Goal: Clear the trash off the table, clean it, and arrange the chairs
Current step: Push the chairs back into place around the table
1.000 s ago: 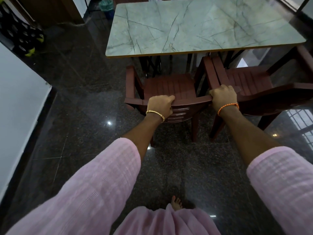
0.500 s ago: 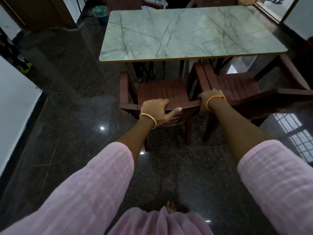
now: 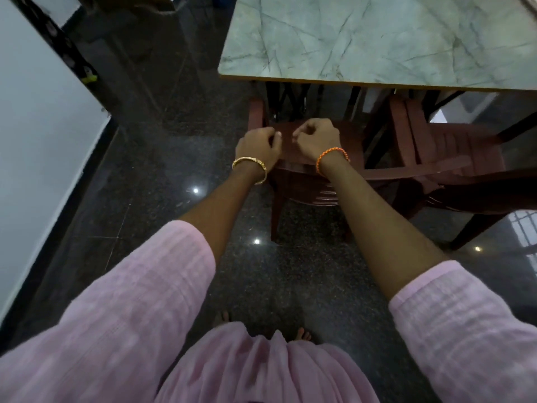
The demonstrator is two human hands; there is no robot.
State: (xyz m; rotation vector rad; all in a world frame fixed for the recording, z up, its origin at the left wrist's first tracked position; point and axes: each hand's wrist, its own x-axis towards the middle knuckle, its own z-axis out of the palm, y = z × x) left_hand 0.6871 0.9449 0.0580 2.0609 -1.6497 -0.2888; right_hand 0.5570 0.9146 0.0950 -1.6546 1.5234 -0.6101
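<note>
Dark polished granite floor [image 3: 145, 199] underfoot; both hands hover with fingers loosely curled, holding nothing: left hand [image 3: 257, 148] and right hand [image 3: 316, 141] above the top rail of the brown plastic armchair [image 3: 305, 181], tucked under the bare green marble-patterned table [image 3: 377, 39]; clearing seems done, chair-arranging nearly finished

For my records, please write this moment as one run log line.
left hand: curled, above left chair back | right hand: same | table: bare | step: chairs
</note>
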